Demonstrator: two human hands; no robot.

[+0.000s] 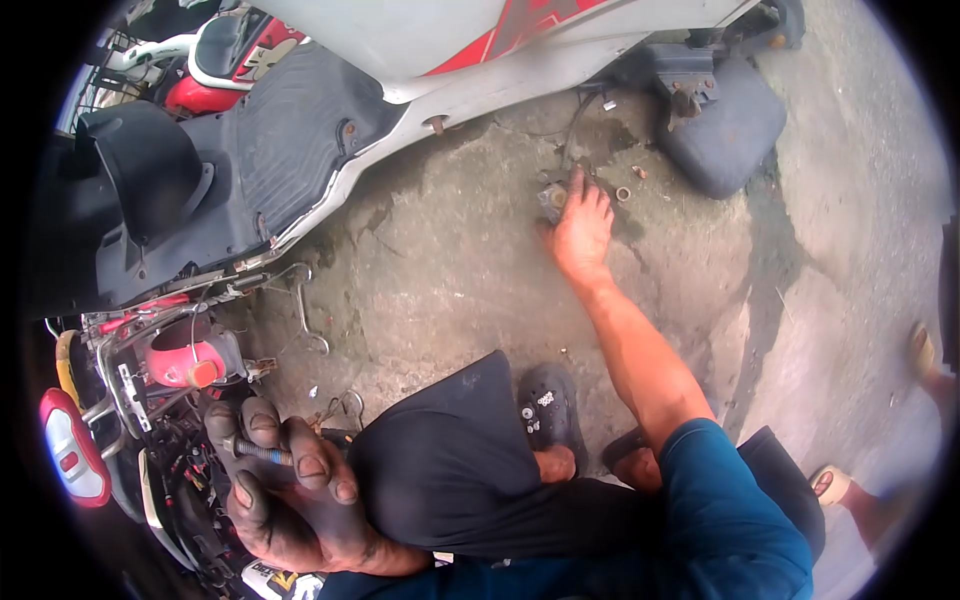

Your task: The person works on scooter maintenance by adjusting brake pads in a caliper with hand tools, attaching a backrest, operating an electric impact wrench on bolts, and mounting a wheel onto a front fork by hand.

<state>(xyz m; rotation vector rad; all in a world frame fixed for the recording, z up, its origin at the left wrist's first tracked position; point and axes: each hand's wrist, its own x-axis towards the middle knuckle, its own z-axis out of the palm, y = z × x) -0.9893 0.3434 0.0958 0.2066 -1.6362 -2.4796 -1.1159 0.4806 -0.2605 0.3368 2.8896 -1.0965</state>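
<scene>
From where I stand, the left hand (290, 490) has its grip curled palm-up around a bolt (262, 453), held low at the person's left side. The bolt lies crosswise over the fingers, its long axis running left to right and dipping slightly rightward; the head points left, the threaded end right. The right hand (583, 225) reaches out to the concrete ground (430, 270), fingers extended over a small metal piece (552, 197); whether that grip has hold of anything, I can't make out. A small ring (623, 194) lies just beside those fingers. I'd judge the step in hand to be handling small loose parts with the right while the left minds the bolt; lifting any of them would call for a fine thumb-and-finger pinch. Beyond the right hand stands a white-and-red scooter (335, 40), with a dark rounded part (725, 130) to the right.
</scene>
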